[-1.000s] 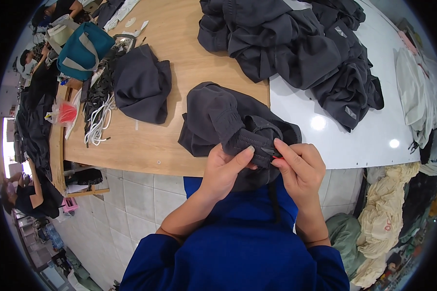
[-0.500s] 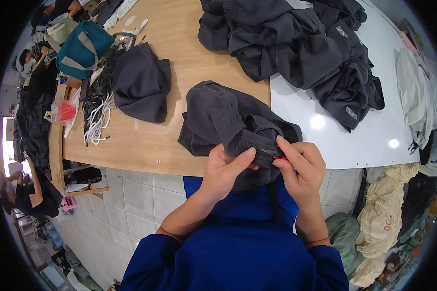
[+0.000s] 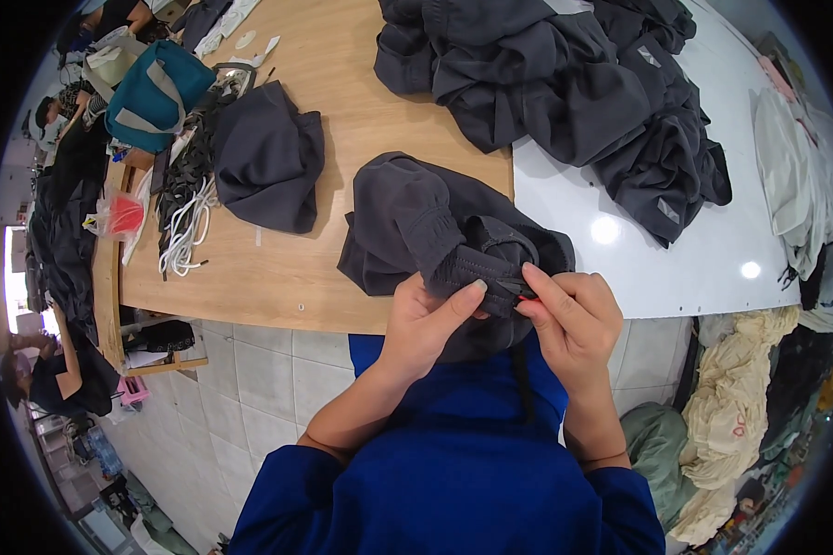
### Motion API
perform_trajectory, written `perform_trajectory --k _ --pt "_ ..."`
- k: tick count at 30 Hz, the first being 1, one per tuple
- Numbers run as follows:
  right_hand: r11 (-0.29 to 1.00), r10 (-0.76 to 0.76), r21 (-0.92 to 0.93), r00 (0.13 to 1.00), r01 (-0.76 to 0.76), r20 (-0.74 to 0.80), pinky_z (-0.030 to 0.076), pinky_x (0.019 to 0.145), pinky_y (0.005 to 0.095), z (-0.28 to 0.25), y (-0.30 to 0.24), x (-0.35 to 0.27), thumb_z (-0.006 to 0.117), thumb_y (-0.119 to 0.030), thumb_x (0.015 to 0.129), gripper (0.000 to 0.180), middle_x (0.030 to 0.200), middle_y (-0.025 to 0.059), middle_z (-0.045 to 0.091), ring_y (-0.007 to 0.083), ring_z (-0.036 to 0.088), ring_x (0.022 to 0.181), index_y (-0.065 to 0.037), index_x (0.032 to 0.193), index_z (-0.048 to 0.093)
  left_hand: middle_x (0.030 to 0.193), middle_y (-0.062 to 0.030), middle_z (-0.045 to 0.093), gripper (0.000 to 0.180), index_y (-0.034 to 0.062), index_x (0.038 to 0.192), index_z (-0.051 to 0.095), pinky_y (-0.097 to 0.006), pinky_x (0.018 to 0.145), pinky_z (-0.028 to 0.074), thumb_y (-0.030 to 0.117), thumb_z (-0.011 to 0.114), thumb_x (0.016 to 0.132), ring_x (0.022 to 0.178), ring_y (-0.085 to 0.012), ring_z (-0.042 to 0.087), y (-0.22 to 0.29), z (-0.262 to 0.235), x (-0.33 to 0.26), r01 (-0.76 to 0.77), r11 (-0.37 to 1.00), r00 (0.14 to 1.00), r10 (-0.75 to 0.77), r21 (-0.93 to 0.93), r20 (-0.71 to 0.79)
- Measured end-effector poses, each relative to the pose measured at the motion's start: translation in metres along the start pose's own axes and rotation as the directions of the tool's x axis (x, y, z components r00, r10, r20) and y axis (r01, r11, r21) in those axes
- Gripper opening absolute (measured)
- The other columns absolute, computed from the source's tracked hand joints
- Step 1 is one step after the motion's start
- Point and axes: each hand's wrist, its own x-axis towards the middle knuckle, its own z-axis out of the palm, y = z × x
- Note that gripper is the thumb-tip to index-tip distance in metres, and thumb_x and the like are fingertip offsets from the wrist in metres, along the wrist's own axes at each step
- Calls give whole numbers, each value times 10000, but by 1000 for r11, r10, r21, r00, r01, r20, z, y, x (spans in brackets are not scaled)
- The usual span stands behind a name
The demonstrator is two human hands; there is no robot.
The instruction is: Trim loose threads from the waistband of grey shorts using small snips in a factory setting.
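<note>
A dark grey garment (image 3: 426,222) lies bunched at the near edge of the wooden table (image 3: 278,268), and its waistband hangs over the edge toward me. My left hand (image 3: 426,324) pinches the waistband from the left, thumb on top. My right hand (image 3: 569,319) grips the same band from the right, and a small red thing shows at its fingertips. Both hands sit close together just below the table edge, above my blue top.
A pile of dark grey garments (image 3: 565,83) lies at the back across the wood and the white tabletop (image 3: 676,268). Another folded dark garment (image 3: 268,157), a teal bag (image 3: 153,92), cords (image 3: 185,231) and a red packet (image 3: 120,215) lie at left. Pale fabric (image 3: 740,416) heaps at lower right. A person (image 3: 60,375) sits far left.
Both hands stay on the waistband with only slight finger movement; the garment has barely shifted.
</note>
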Motion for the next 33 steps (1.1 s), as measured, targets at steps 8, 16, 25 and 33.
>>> perform_trajectory --k 8,16,25,33 --pt "976 130 173 991 -129 4 378 515 242 -2 -2 -3 741 -145 660 336 687 47 537 154 466 565 -67 983 689 937 -54 627 159 11 1012 583 -252 724 487 120 564 898 822 -102 581 0 -2 -2 -19 1000 1000 19 5 9" --pt "906 78 386 965 -174 252 443 554 261 -3 -8 1 806 -326 578 788 718 79 567 194 558 614 -46 1252 509 988 -76 622 296 15 1057 551 -271 756 500 267 423 967 858 -128 600 -1 -2 -1 19 998 1000 -19 -64 7" --pt "874 211 325 884 -362 418 425 469 260 -4 -14 5 823 -309 567 553 571 34 537 201 557 500 -95 1029 607 997 -96 620 391 8 1095 522 -288 760 515 346 364 976 860 -156 612 2 -11 7 115 984 993 -110 -133 42" --pt "936 -153 353 901 -1 406 309 411 292 12 4 -4 797 -243 595 390 489 42 391 226 428 428 -82 492 457 961 -109 635 394 -7 1052 555 -313 786 514 339 385 970 856 -176 620 3 -19 16 127 972 992 -127 -200 12"
